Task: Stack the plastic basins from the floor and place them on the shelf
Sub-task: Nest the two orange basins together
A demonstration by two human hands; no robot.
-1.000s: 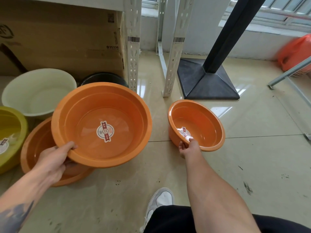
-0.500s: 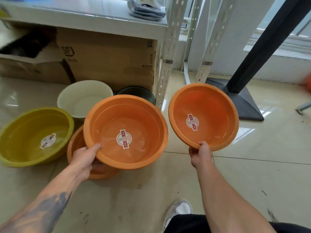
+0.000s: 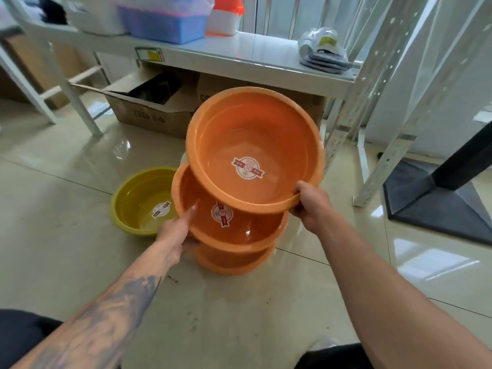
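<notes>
My right hand (image 3: 310, 205) grips the near rim of a small orange basin (image 3: 255, 145), tilted toward me and held over a larger orange basin (image 3: 231, 227). My left hand (image 3: 177, 231) holds that larger basin by its left rim, thumb inside. A third orange basin (image 3: 231, 265) sits on the floor right under them. A yellow basin (image 3: 141, 201) stands on the floor to the left. The white shelf (image 3: 239, 55) runs across the back, above the basins. The white and black basins are hidden behind the orange ones.
Cardboard boxes (image 3: 149, 113) sit under the shelf. On the shelf are a blue basket (image 3: 165, 22), an orange-and-white item (image 3: 225, 17) and folded cloths (image 3: 323, 59). Perforated white shelf posts (image 3: 383, 145) stand right; a black stand base (image 3: 436, 206) lies far right.
My right hand has swung the small orange basin left and over the larger one in my left hand. The view has tilted up, showing more of the shelf.
</notes>
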